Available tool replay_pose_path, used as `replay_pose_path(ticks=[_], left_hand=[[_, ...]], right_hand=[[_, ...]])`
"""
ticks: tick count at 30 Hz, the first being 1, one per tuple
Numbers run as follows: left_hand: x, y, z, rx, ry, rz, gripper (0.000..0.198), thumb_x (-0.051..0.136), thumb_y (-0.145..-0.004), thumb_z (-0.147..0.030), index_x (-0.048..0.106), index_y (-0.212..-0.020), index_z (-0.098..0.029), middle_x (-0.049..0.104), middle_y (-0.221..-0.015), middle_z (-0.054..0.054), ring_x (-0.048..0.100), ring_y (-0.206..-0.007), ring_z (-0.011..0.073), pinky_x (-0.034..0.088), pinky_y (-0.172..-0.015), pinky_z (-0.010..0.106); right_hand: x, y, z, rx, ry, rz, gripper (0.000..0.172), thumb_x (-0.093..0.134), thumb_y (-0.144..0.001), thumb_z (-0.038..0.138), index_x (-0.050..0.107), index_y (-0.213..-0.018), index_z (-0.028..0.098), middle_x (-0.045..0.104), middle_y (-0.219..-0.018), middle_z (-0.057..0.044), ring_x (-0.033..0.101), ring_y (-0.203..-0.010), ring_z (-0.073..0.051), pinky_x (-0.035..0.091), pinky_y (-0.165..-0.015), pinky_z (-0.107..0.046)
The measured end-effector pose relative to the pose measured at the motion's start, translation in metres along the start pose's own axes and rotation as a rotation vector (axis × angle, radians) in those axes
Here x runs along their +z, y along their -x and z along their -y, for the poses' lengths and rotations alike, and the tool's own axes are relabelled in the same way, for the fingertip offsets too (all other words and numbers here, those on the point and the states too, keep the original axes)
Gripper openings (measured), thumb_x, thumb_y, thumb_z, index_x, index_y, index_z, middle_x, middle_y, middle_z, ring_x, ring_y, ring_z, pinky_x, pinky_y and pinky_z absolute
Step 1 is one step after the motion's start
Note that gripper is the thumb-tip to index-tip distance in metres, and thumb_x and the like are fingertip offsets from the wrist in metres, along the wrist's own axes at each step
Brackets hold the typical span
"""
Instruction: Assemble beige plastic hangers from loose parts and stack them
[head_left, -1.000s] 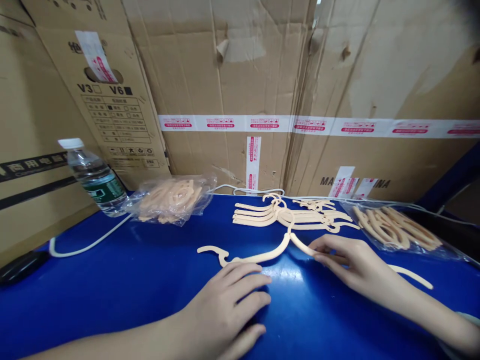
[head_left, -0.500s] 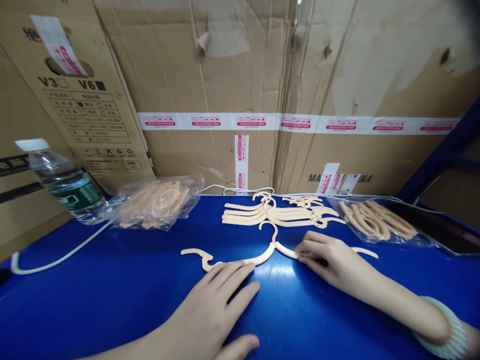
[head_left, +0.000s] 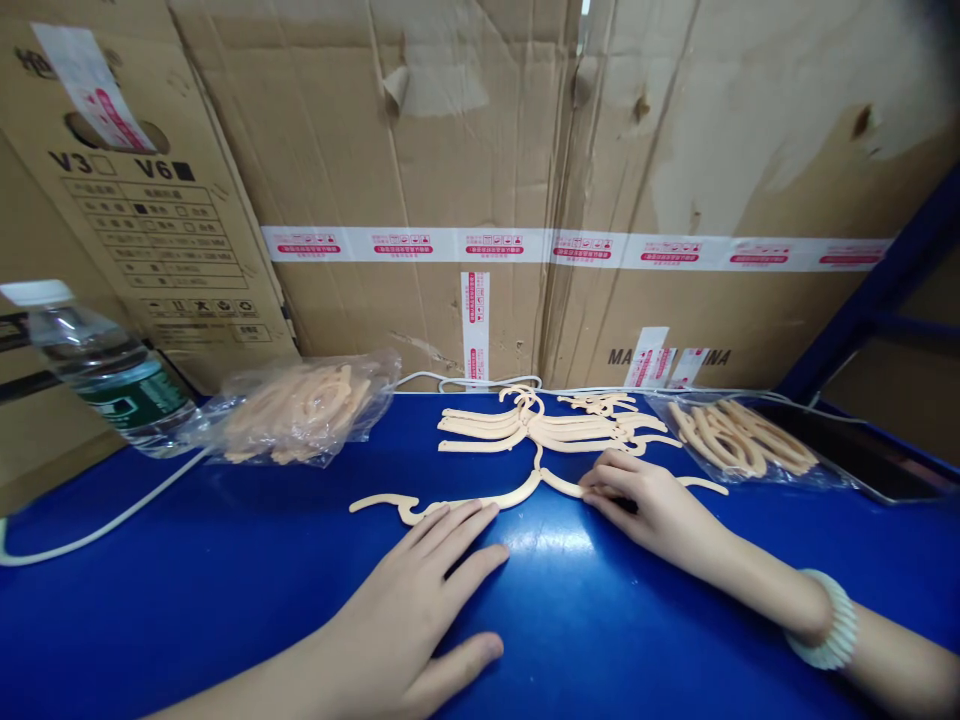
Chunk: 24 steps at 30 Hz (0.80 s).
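Observation:
A cream-coloured hanger (head_left: pixel 523 488) lies spread on the blue table, its hook pointing away from me and a curved end piece at each side. My left hand (head_left: pixel 442 590) rests over its left arm, fingers stretched out and fingertips touching it. With bent fingers, my right hand (head_left: pixel 637 500) pinches the hanger's right arm. Just beyond lies a group of similar hangers (head_left: pixel 487 428), overlapping in a row; the hook of the nearer hanger reaches up to them. Behind that group is a small heap of cream pieces (head_left: pixel 600 403).
Clear bags of cream hanger parts lie left (head_left: pixel 300 415) and right (head_left: pixel 739 440). A water bottle (head_left: pixel 120 385) stands at far left near a white cable (head_left: pixel 105 525). A dark flat device (head_left: pixel 855 455) is at right. Cardboard boxes (head_left: pixel 420 310) wall off the back.
Both hands and the hanger have shifted slightly away from me, so its hook now meets the group of hangers behind. The camera view has moved a little too.

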<state>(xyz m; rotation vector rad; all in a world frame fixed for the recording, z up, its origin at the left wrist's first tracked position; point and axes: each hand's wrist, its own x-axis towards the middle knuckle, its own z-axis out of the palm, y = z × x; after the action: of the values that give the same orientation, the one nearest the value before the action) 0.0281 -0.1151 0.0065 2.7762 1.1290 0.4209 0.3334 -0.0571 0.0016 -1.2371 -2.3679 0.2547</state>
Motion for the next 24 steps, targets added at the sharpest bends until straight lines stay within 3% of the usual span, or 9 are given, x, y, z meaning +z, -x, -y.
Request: replay_pose_path(ticks=[15, 24], left_hand=[[-0.001, 0.001, 0.002, -0.038, 0.062, 0.009, 0.049, 0.057, -0.091, -0.039, 0.049, -0.139, -0.033, 0.034, -0.157, 0.002, 0.031, -0.143, 0.0315, 0.031, -0.115, 0.054], [-0.004, 0.003, 0.004, -0.026, 0.066, -0.045, 0.044, 0.054, -0.093, -0.038, 0.05, -0.137, -0.031, 0.042, -0.153, 0.005, 0.034, -0.142, 0.0322, 0.032, -0.113, 0.058]], right_hand=[[-0.001, -0.001, -0.004, -0.02, 0.028, -0.04, 0.015, 0.052, -0.093, 0.019, 0.066, -0.096, 0.018, 0.064, -0.093, -0.008, 0.064, -0.081, -0.019, 0.052, -0.073, -0.031], [-0.043, 0.002, -0.015, 0.061, 0.233, -0.019, 0.016, 0.054, -0.089, 0.025, 0.068, -0.096, 0.021, 0.067, -0.094, -0.009, 0.065, -0.073, -0.021, 0.051, -0.066, -0.033]])
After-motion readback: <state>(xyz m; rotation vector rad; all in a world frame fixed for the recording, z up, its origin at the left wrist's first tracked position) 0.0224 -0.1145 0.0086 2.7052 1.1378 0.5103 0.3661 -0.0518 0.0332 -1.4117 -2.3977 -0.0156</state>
